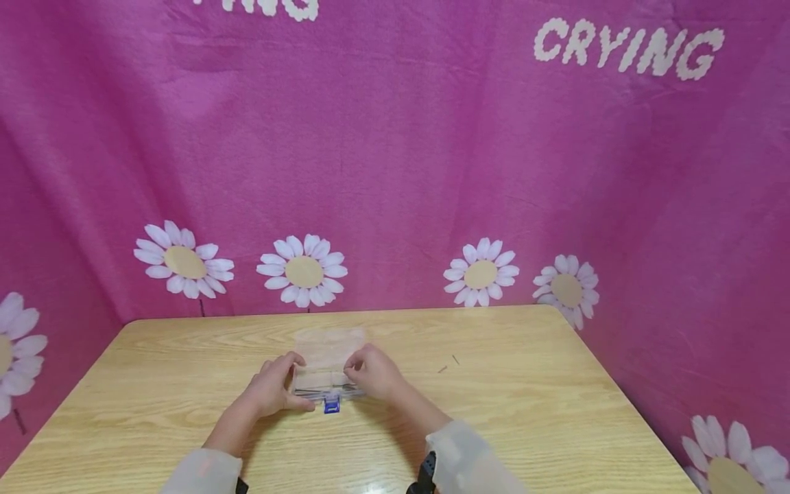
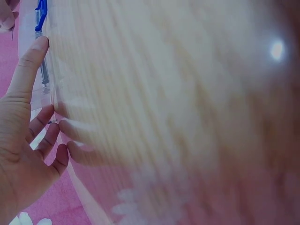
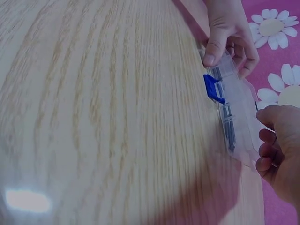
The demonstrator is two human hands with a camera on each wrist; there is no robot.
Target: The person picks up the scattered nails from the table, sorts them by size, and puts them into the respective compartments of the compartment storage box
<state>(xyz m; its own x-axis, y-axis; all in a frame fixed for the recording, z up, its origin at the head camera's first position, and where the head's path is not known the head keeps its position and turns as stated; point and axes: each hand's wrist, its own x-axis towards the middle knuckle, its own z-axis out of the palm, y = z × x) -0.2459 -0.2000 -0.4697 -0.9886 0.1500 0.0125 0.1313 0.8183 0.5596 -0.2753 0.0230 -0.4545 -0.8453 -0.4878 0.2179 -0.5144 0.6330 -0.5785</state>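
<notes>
A clear plastic box [image 1: 321,379] with a blue latch [image 1: 332,403] sits on the table, its lid [image 1: 330,344] swung back. Thin dark metal pieces [image 3: 228,133] lie inside, along the latch side. My left hand [image 1: 271,387] grips the box's left end, thumb along the front wall and fingers behind. Over the right part of the box is my right hand [image 1: 373,372], pinching a small thin dark nail-like piece [image 3: 257,107] between thumb and forefinger. Most of that piece is hidden by the fingertips.
Two more thin nail-like pieces, one nearer [image 1: 442,369] and one farther [image 1: 455,359], lie on the wooden table [image 1: 524,412] right of the box. A pink curtain [image 1: 395,158] with daisies hangs behind the table's back edge and along both sides.
</notes>
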